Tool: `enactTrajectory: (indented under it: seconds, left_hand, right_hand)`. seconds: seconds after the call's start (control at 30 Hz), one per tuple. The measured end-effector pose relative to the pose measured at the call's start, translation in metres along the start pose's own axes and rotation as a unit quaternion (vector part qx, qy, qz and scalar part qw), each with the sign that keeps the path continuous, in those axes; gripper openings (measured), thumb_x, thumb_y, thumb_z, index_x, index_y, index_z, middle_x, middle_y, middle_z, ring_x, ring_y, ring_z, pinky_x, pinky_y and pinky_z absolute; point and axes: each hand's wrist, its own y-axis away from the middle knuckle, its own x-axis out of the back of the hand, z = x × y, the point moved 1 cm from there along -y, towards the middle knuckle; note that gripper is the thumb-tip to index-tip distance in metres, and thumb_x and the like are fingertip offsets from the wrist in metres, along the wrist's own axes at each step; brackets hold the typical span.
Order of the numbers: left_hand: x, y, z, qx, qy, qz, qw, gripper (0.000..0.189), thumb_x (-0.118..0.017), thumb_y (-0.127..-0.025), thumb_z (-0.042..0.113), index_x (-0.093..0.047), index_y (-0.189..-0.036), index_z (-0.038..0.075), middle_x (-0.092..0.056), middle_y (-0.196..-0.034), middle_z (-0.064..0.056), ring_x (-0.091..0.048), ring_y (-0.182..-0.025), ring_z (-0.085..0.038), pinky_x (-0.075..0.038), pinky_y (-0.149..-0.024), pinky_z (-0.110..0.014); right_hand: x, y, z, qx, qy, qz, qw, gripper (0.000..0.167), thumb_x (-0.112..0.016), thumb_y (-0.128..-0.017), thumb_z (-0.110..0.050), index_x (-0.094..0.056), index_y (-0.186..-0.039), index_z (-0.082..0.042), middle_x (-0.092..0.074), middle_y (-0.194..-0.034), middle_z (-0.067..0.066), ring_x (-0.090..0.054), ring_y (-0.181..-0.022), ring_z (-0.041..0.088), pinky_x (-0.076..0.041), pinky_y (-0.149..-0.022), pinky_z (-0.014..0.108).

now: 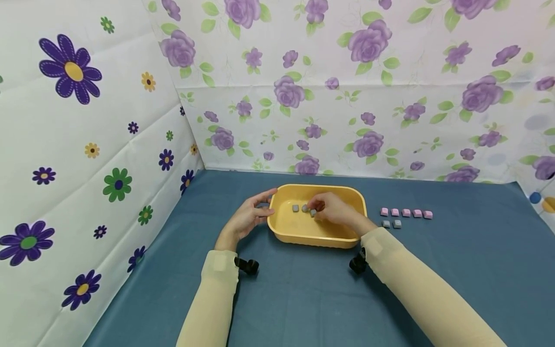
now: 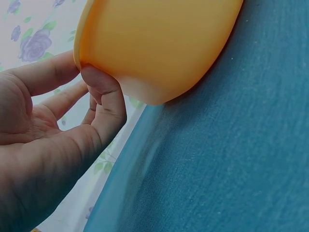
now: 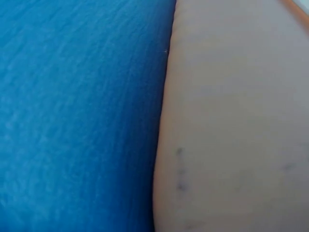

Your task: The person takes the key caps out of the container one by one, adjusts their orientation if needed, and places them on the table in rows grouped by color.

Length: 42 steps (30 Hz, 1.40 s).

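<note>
My left hand [image 1: 248, 219] holds the left end of a yellow basin [image 1: 299, 238]; in the left wrist view its bent thumb [image 2: 104, 89] presses the wall just under the rim. My right hand [image 1: 335, 209] reaches into the basin, fingertips pinching a small grey cube [image 1: 313, 213] low over the floor. Just left of those fingertips is another grey cube [image 1: 305, 208], turned at an angle. Farther left in the basin lies a third grey cube [image 1: 295, 208]. The right wrist view shows no hand, only blue cloth beside a blurred pale surface [image 3: 231, 96].
Right of the basin, several pink cubes [image 1: 405, 212] form a row on the blue cloth [image 1: 295, 299]. Two grey cubes [image 1: 397, 224] sit in front of that row. Flowered sheets [image 1: 329, 111] hang behind and at the left.
</note>
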Motion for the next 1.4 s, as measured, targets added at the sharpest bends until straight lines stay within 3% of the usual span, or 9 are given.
enactTrajectory:
  seconds: [0.37, 0.9, 1.4]
  left_hand:
    - [0.000, 0.001, 0.002, 0.006, 0.004, 0.004, 1.0000, 0.063, -0.061, -0.102, -0.002, -0.046, -0.159, 0.020, -0.045, -0.127, -0.013, -0.060, -0.098, -0.026, -0.055, -0.080, -0.031]
    - [0.001, 0.000, -0.001, 0.006, 0.005, 0.000, 1.0000, 0.063, -0.061, -0.102, -0.002, -0.046, -0.159, 0.021, -0.045, -0.129, -0.014, -0.062, -0.100, -0.027, -0.056, -0.080, -0.031]
    - [-0.001, 0.002, 0.000, -0.001, 0.007, -0.001, 1.0000, 0.064, -0.060, -0.102, -0.003, -0.044, -0.160, 0.019, -0.044, -0.126, -0.014, -0.059, -0.090, -0.019, -0.055, -0.076, -0.028]
  right_hand:
    - [-0.002, 0.002, -0.005, 0.005, 0.038, 0.019, 0.9991, 0.015, -0.069, -0.096, 0.004, -0.075, -0.109, 0.001, -0.070, -0.103, 0.012, -0.056, -0.086, 0.022, -0.047, -0.077, 0.032]
    - [0.004, 0.002, -0.007, -0.006, 0.038, 0.055, 0.9977, 0.020, -0.066, -0.096, 0.006, -0.075, -0.112, 0.000, -0.070, -0.104, 0.012, -0.061, -0.096, 0.027, -0.051, -0.085, 0.039]
    - [0.033, 0.023, -0.024, 0.013, 0.021, 0.062, 0.9977, 0.024, -0.067, -0.101, -0.004, -0.072, -0.123, 0.001, -0.070, -0.111, 0.013, -0.065, -0.103, 0.032, -0.055, -0.087, 0.045]
